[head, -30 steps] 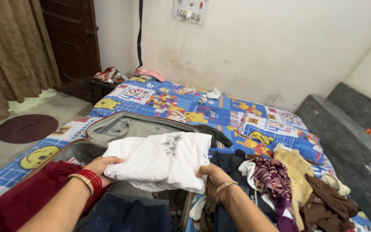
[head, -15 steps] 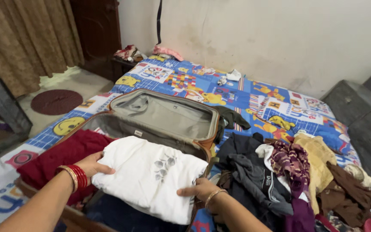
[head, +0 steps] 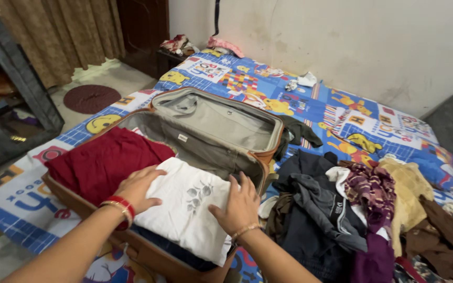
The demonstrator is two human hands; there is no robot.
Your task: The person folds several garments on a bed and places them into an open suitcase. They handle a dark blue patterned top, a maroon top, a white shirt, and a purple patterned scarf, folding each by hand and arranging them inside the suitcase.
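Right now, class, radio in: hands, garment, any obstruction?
Left hand and right hand flat on folded white garment. Garment inside open suitcase, beside red cloth. Nothing blocking.

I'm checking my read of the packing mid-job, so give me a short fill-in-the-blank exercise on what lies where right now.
1. Both hands press flat on a folded ____ cloth garment with a grey leaf print.
2. That garment lies inside the open brown fabric ____ on the cartoon-print bedsheet.
3. Beside the left hand, in the same case, lies a folded ____ garment.
4. The loose pile of mixed clothes lies on the ____ hand's side.

Missing words: white; suitcase; dark red; right
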